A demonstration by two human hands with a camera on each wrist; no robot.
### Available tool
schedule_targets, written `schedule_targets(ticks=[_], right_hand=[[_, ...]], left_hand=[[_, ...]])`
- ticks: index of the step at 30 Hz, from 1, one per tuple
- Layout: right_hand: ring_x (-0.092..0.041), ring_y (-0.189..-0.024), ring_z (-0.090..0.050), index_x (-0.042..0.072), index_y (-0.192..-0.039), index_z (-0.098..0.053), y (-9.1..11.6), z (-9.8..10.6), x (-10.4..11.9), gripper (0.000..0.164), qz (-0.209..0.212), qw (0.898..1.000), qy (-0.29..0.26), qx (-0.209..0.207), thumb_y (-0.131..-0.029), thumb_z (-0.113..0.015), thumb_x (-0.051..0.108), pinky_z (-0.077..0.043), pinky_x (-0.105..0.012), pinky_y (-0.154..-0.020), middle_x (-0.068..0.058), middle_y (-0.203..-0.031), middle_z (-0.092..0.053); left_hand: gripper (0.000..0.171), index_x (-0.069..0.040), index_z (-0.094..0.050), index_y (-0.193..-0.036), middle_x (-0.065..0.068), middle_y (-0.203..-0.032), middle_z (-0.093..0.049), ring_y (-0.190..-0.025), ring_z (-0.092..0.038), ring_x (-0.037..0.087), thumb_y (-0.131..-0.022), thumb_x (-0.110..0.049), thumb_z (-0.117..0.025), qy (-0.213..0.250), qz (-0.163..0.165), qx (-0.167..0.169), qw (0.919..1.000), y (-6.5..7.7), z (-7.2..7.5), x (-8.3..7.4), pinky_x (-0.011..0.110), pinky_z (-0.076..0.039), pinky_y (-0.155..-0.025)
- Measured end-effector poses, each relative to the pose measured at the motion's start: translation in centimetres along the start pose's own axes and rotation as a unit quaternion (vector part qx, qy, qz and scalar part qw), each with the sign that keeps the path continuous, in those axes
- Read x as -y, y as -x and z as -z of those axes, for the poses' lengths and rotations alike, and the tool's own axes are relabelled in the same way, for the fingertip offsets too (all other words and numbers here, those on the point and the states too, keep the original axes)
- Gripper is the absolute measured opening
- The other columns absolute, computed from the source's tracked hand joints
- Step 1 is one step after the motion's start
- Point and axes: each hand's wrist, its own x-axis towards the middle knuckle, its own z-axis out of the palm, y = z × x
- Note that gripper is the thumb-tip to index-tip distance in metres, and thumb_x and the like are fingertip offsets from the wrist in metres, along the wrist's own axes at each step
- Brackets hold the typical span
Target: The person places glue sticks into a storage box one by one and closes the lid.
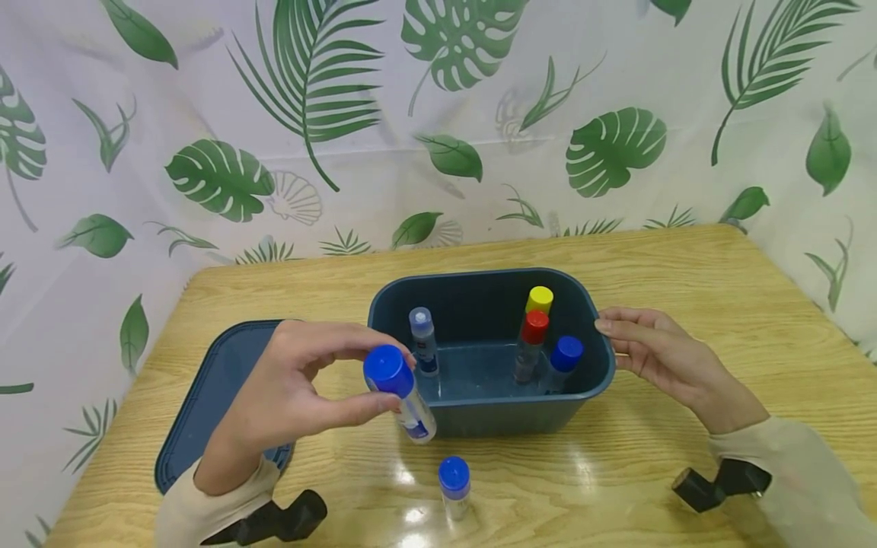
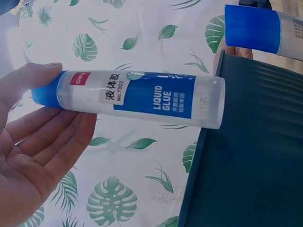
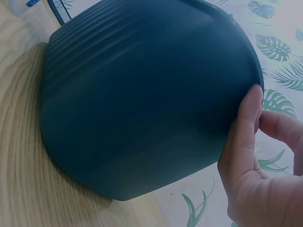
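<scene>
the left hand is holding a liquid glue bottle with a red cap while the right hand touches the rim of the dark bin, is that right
Not quite: the cap is blue, not red. The left hand holds a liquid glue bottle with a blue cap, as the left wrist view shows, while the right hand touches the rim of the dark bin.

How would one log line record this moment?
left hand: grips glue bottle | right hand: holds bin at rim | front bottle: on table

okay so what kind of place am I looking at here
Perhaps a staged indoor tabletop workspace: a pale wood-grain table, a white sheet with green leaf prints behind it, and a dark-blue rounded plastic bin.
</scene>
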Motion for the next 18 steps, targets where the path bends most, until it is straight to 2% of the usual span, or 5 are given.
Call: schedule_targets(ticks=[18], right_hand=[[-0.016,-0.088,-0.069,0.001,-0.108,-0.067,-0.1,0.1,-0.1,0.032,0.0,1.0,-0.005,0.004,-0.101,-0.036,-0.005,-0.058,-0.03,-0.078,-0.007,-0.099,-0.069]], left_hand=[[0.041,0.004,-0.067,-0.106,0.012,-0.099,-0.072,-0.09,-0.07,0.02,-0.088,-0.033,-0.072,-0.003,0.005,-0.005,1.0,-1.2,0.3,-0.8,0.037,-0.058,-0.081]])
